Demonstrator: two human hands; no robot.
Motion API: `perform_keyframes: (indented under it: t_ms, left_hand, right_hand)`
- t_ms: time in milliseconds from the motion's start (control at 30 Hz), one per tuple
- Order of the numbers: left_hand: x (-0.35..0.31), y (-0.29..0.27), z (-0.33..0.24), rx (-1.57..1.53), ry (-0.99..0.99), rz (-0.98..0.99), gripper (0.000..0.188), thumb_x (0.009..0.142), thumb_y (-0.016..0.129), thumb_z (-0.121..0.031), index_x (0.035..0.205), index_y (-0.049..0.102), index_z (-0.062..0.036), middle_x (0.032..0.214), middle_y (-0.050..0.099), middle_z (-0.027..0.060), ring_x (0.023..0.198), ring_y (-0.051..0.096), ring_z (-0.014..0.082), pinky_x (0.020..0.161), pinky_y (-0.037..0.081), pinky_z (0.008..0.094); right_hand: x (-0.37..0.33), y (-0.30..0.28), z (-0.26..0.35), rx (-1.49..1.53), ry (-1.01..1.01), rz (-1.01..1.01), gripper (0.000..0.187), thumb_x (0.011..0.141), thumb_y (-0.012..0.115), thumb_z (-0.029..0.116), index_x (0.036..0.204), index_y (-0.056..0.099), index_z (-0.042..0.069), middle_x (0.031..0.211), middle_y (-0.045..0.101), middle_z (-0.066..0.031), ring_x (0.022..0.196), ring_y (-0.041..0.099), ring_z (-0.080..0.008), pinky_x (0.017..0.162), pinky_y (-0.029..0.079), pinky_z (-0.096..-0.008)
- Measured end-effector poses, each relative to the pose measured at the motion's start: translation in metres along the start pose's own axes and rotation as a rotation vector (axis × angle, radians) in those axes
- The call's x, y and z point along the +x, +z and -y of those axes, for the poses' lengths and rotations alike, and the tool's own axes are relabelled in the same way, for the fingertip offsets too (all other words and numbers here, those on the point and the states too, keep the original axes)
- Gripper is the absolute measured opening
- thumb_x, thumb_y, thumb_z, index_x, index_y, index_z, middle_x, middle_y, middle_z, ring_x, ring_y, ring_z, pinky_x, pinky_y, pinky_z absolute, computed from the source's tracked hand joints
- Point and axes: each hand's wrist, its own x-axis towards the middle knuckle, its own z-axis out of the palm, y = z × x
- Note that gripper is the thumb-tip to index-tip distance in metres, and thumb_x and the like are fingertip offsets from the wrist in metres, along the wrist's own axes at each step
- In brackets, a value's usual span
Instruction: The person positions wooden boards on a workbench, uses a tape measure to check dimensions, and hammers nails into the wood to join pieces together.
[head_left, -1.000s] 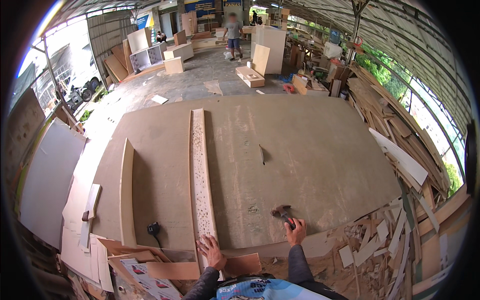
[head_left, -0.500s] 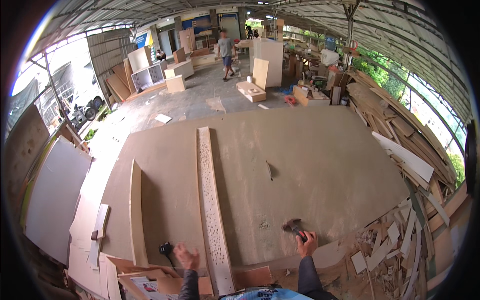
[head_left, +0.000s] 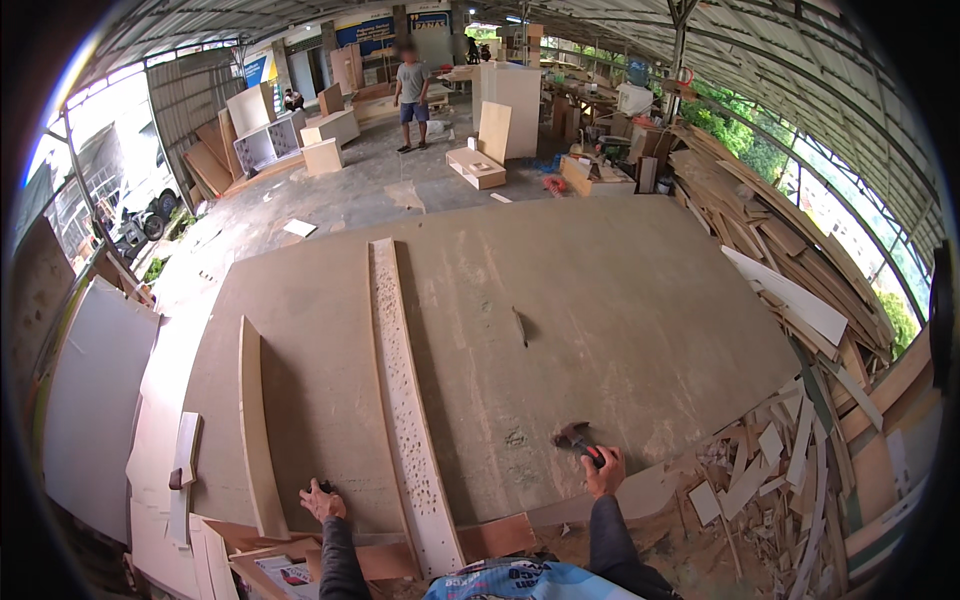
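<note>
My right hand [head_left: 606, 472] is closed around the red and black handle of a claw hammer [head_left: 574, 437], its dark head resting at the worktable's near side. My left hand [head_left: 325, 503] has its fingers closed over what looks like a black tape measure [head_left: 328, 487], mostly covered by the hand. Between the hands a long white board with wooden edges and many dark specks [head_left: 408, 400] runs away from me across the brown worktable [head_left: 620, 310]. Left of it a narrow pale wooden strip [head_left: 257, 430] stands on edge.
A thin dark sliver [head_left: 520, 327] lies mid-table. Wood offcuts [head_left: 770, 490] heap at the right, below stacked planks [head_left: 790, 240]. A large white panel [head_left: 105, 400] leans at the left. Beyond the table a person [head_left: 412, 95] stands near cabinets and boxes [head_left: 508, 110].
My left hand has moved left and down onto the black tape measure. The hammer stays in my right hand. My view has shifted slightly, and the far person has gone from walking to standing.
</note>
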Motion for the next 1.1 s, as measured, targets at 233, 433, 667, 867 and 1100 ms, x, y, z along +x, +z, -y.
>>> perform_keyframes:
  t_ms: [233, 433, 667, 867, 1100]
  left_hand:
    - [0.008, -0.005, -0.049, -0.194, 0.537, -0.124, 0.067, 0.072, 0.071, 0.01, 0.133, 0.055, -0.0097, 0.142, 0.042, 0.0214, 0.129, 0.042, 0.041, 0.111, 0.037, 0.0466]
    - [0.019, 0.012, -0.074, -0.152, 0.608, 0.002, 0.067, 0.072, 0.074, 0.007, 0.135, 0.055, -0.0102, 0.14, 0.043, 0.0222, 0.127, 0.043, 0.0412, 0.11, 0.038, 0.0457]
    - [0.023, 0.036, -0.061, -0.075, 0.679, 0.005, 0.069, 0.076, 0.073, 0.002, 0.14, 0.051, -0.0123, 0.145, 0.04, 0.0229, 0.13, 0.042, 0.0408, 0.11, 0.038, 0.0475]
    - [0.034, 0.031, -0.059, -0.082, 0.693, 0.099, 0.072, 0.075, 0.075, -0.002, 0.142, 0.05, -0.0171, 0.141, 0.043, 0.0221, 0.128, 0.044, 0.0413, 0.106, 0.039, 0.049]
    - [0.034, 0.031, -0.066, -0.053, 0.706, 0.085, 0.078, 0.076, 0.076, -0.006, 0.146, 0.047, -0.022, 0.14, 0.044, 0.0224, 0.128, 0.044, 0.0425, 0.105, 0.039, 0.0511]
  right_hand:
    - [0.002, -0.005, 0.002, -0.031, 0.007, 0.002, 0.043, 0.068, 0.078, 0.035, 0.097, 0.072, 0.005, 0.1, 0.062, -0.0104, 0.097, 0.06, -0.0316, 0.085, 0.048, -0.0428]
    - [0.001, -0.003, 0.009, -0.009, 0.028, 0.032, 0.044, 0.069, 0.078, 0.036, 0.099, 0.072, 0.004, 0.1, 0.062, -0.0107, 0.097, 0.06, -0.0319, 0.085, 0.049, -0.043]
    - [-0.007, 0.0, 0.013, -0.048, 0.061, -0.032, 0.047, 0.071, 0.078, 0.038, 0.1, 0.071, 0.003, 0.101, 0.062, -0.0126, 0.097, 0.059, -0.0344, 0.087, 0.048, -0.0443]
    - [-0.012, 0.006, 0.012, -0.03, 0.079, -0.086, 0.047, 0.07, 0.078, 0.036, 0.102, 0.07, 0.002, 0.101, 0.062, -0.015, 0.098, 0.058, -0.0355, 0.088, 0.047, -0.0446]
    - [-0.009, 0.01, 0.001, -0.028, 0.111, -0.073, 0.046, 0.072, 0.079, 0.034, 0.105, 0.069, 0.004, 0.107, 0.061, -0.0164, 0.103, 0.057, -0.0365, 0.09, 0.047, -0.0464]
